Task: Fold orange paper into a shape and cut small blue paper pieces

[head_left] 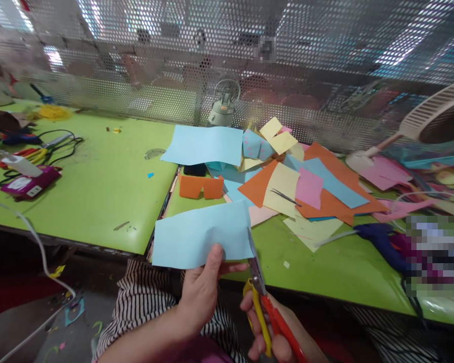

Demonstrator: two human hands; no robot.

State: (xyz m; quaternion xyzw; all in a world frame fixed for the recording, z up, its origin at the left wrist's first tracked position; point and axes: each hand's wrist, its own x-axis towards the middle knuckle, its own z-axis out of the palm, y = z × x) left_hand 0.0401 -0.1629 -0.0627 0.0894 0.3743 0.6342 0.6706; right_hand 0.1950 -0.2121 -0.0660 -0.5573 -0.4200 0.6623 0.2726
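A light blue sheet (196, 234) is pinched at its lower edge by my left hand (204, 290), thumb on top. Scissors (256, 277) with one yellow and one red handle are in my right hand (272, 327). Their blades lie at the right edge of that sheet. Beyond it, an orange folded piece (201, 187) stands on the green table (109, 186). A second light blue sheet (206, 143) lies farther back, partly over a dark phone-like object (194, 170).
Orange, yellow, pink and blue papers (278, 191) overlap right of centre, with tweezers (285, 197) on them. A dark blue glue gun (382, 247) lies at the right. A grey-green bottle (221, 108) stands by the perforated metal screen (155, 65). A purple box (32, 181) sits at left.
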